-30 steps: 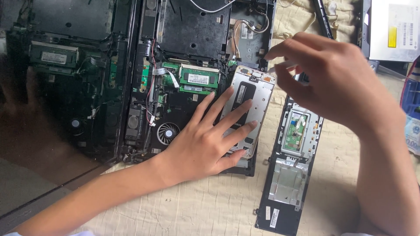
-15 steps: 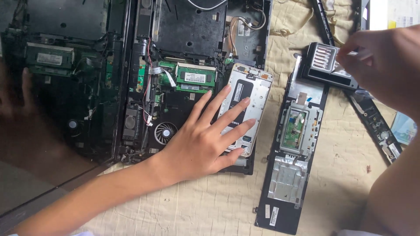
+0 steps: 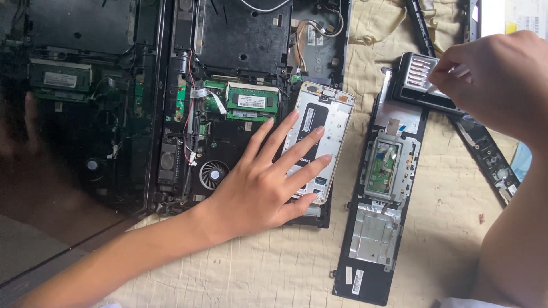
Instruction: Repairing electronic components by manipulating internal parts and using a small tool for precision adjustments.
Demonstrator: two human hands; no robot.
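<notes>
Beige quilted cloth (image 3: 274, 268) is covering the desk, and an opened laptop base (image 3: 245, 102) is lying on it with its circuit boards, a green memory module (image 3: 251, 101) and a small round fan (image 3: 213, 174) exposed. The left hand (image 3: 265, 185) is lying flat, fingers spread wide, holding nothing; its palm is resting over the lower right part of the laptop base, just right of the fan, and its fingertips are pressing on a silver phone back frame (image 3: 319, 134) that is lying tilted on the base's right edge. The right hand (image 3: 496, 85) is hovering at the upper right with its fingers pinched narrow on the corner of a small black vented cover (image 3: 419, 74), apparently gripping it. That cover is sitting at the top end of a long black palm-rest panel (image 3: 379, 217), which is lying face down on the cloth just right of the laptop, its touchpad board showing. A narrow black strip (image 3: 488, 154) is lying slantwise under the right wrist. Glossy dark screen glass (image 3: 68, 114) on the left is reflecting the laptop's insides.
</notes>
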